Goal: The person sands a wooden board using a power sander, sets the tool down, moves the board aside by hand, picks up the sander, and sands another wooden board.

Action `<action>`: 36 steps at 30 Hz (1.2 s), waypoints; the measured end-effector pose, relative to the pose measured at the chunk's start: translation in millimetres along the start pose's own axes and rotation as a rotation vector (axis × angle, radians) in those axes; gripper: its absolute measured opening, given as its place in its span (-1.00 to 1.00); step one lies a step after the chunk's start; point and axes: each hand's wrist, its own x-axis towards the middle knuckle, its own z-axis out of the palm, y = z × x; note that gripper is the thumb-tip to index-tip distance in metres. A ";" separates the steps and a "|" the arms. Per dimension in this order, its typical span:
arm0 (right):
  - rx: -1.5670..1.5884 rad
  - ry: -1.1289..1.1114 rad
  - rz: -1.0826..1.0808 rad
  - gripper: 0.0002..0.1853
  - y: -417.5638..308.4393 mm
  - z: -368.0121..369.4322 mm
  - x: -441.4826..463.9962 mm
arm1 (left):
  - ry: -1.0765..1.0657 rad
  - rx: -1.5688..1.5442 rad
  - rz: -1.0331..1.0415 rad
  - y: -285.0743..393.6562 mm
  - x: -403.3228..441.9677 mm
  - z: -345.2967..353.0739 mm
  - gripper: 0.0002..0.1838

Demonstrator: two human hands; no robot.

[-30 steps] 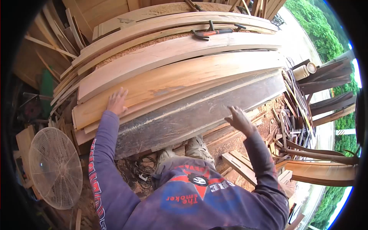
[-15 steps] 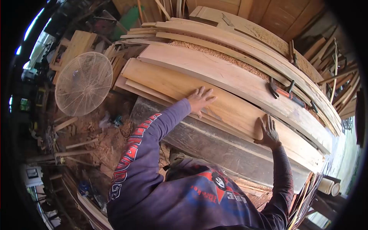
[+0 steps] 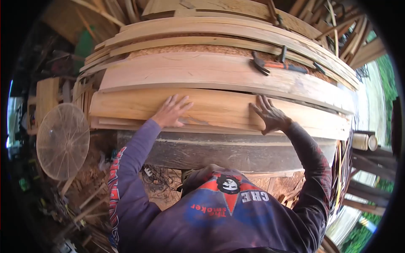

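A long yellowish wooden board lies across the workbench in front of me. My left hand rests on its left part with the fingers spread. Farther right, my right hand lies on the same board, fingers apart and pointing away from me. Neither hand grips anything. The edge of another board shows underneath along the near side. Just beyond lies a wider, paler plank, and a claw hammer with an orange and dark handle rests at its far edge.
Several long boards are stacked at the back, with wood shavings between them. A round mesh-guarded fan stands at left. Scrap wood leans at back right, and a pale cylindrical container sits beyond the bench's right end.
The view has turned, so the boards now run nearly level across it. Both hands remain spread on the board, in about the same places.
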 end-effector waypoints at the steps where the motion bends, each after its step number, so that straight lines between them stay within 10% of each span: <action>1: 0.011 -0.010 -0.009 0.42 1.2 -4.8 -2.6 | 0.006 -0.017 0.027 1.7 0.2 -6.1 0.08; 8: 0.390 0.003 0.179 -0.15 -8.5 -71.7 -37.1 | 0.366 0.039 0.192 -1.0 -8.3 -24.5 -0.22; 16: -0.365 1.006 0.137 -0.58 -19.1 -15.6 -23.7 | 0.172 0.016 -0.207 -38.0 11.5 -27.9 -0.42; 19: -0.050 0.474 0.319 -0.98 -29.6 -9.6 -32.4 | 0.197 0.020 -0.014 -55.0 2.7 -10.4 -0.42; 27: 0.012 0.542 0.187 -0.80 -157.4 17.2 -108.5 | 0.259 -0.026 -0.023 36.1 -157.5 -65.3 -0.33; 36: 0.145 0.464 0.234 -0.53 -225.6 118.7 -115.6 | 0.235 -0.073 -0.052 92.8 -222.9 31.9 -0.32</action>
